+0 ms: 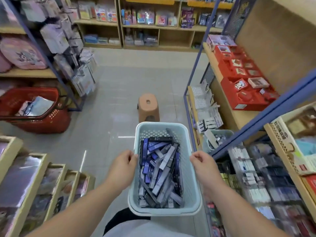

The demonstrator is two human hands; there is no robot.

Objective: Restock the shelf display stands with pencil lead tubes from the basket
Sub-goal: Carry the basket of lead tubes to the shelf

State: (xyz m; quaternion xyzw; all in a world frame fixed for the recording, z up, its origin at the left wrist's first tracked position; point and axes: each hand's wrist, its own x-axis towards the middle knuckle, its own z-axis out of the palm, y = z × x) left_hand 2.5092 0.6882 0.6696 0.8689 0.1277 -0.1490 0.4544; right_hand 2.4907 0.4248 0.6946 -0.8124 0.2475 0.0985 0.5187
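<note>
2 grips clamp the basket [159, 124] rim: left hand [123, 165], right hand [204, 165]; lead tubes [160, 171] inside.

Grey tiled floor [111, 79] runs down the aisle, and a brown plastic stool [148, 107] stands on it mid-aisle. Over on the left, red shopping baskets [51, 121] sit stacked on the tiles, just beside the rack. On the right, the wooden shelf [246, 118] carries red boxed sets [229, 86], packed side by side.
</note>
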